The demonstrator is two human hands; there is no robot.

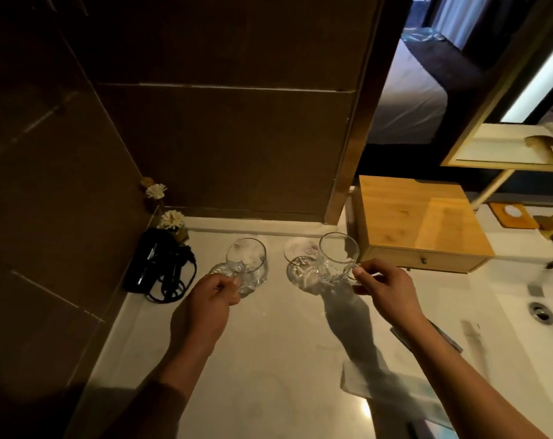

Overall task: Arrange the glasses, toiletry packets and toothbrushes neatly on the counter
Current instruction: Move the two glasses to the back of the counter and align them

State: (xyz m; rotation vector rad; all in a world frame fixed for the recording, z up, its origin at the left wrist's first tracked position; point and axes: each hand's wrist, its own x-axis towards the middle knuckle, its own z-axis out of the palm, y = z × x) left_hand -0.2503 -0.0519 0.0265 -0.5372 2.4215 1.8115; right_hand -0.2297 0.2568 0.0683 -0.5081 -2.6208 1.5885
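Note:
Two clear cut-glass mugs stand near the back of the white counter (268,343). My left hand (207,307) grips the handle of the left glass (247,259). My right hand (384,288) pinches the handle of the right glass (337,257), which sits at the edge of a round coaster (297,248). A pale toiletry packet (357,380) lies on the counter near my right forearm, partly hidden by it. A dark flat packet (449,337) pokes out from behind the same arm. No toothbrush can be made out.
A black hairdryer with coiled cord (161,269) lies at the back left by two small flower decorations (172,220). A wooden drawer box (417,221) stands at the back right. The sink basin with its drain (539,312) is on the right. Dark tiled walls enclose the corner.

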